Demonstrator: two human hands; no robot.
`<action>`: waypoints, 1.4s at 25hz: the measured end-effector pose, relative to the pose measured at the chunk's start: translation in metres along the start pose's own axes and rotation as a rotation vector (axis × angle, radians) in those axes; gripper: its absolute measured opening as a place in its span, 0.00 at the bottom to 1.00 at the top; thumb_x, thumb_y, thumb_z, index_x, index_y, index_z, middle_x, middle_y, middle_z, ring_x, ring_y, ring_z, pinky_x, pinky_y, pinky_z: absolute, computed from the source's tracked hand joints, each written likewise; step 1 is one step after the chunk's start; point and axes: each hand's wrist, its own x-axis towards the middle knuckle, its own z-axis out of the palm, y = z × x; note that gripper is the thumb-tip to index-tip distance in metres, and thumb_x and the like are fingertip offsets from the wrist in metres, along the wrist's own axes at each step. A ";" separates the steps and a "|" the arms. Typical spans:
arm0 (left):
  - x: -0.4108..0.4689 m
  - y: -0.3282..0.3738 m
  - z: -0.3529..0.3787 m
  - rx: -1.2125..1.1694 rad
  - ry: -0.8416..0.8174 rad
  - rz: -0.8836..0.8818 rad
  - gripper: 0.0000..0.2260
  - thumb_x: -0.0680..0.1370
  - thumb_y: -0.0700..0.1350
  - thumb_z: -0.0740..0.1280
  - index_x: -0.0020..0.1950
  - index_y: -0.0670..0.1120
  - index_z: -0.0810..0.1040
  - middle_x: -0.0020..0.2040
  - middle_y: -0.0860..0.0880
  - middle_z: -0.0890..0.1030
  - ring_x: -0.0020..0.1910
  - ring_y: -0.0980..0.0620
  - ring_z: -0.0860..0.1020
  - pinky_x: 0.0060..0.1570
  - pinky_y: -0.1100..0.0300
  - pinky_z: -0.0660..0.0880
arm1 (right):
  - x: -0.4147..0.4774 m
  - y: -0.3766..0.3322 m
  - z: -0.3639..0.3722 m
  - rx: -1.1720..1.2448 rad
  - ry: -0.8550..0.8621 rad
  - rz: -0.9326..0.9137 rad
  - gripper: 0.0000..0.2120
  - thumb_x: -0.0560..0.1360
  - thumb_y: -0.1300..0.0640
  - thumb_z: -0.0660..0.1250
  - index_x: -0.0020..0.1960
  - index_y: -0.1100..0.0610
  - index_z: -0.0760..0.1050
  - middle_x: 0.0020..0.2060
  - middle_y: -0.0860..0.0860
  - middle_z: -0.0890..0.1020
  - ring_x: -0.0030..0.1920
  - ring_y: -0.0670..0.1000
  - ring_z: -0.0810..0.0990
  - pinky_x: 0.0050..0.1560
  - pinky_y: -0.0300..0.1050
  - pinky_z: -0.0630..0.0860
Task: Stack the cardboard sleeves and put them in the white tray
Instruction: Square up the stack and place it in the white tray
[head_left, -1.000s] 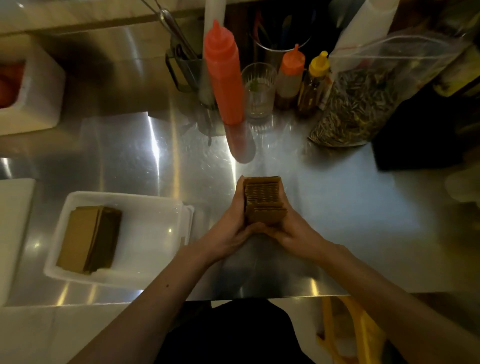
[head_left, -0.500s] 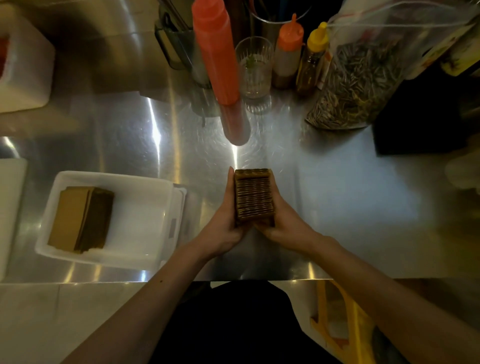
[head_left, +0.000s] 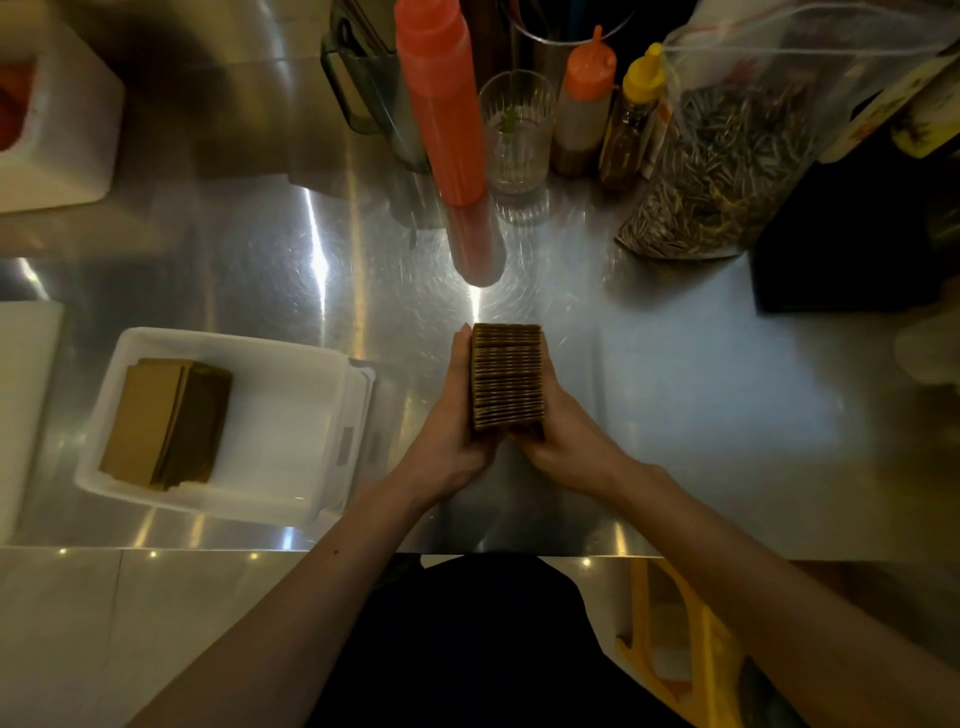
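Sleeve stack now squarer between hands.

I see a tall red squeeze bottle on the steel desk; beside it a glass, two smaller bottles, a bag of seeds.

On the tabletop, a tray sits left, holding a stack of sleeves. Both hands hold another stack at centre; bottles and a glass stand behind.
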 end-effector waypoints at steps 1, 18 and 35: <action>0.000 0.001 0.001 -0.014 0.011 0.010 0.43 0.76 0.32 0.69 0.81 0.45 0.44 0.79 0.38 0.59 0.67 0.65 0.59 0.62 0.72 0.58 | 0.000 0.000 0.001 -0.009 0.002 0.003 0.41 0.77 0.56 0.66 0.79 0.52 0.41 0.75 0.49 0.61 0.72 0.44 0.64 0.71 0.38 0.62; 0.000 -0.003 -0.014 -0.043 -0.152 0.014 0.39 0.81 0.36 0.64 0.81 0.43 0.37 0.78 0.42 0.63 0.72 0.56 0.68 0.68 0.73 0.59 | -0.003 -0.010 -0.003 -0.049 -0.032 0.005 0.37 0.78 0.56 0.65 0.78 0.52 0.45 0.71 0.43 0.60 0.69 0.38 0.59 0.66 0.23 0.56; 0.006 -0.016 -0.009 -0.029 -0.073 0.074 0.45 0.78 0.38 0.68 0.81 0.45 0.36 0.80 0.43 0.62 0.76 0.52 0.65 0.75 0.53 0.61 | 0.000 -0.007 -0.001 -0.046 -0.030 -0.036 0.36 0.79 0.59 0.63 0.78 0.53 0.45 0.71 0.39 0.54 0.70 0.30 0.51 0.65 0.20 0.49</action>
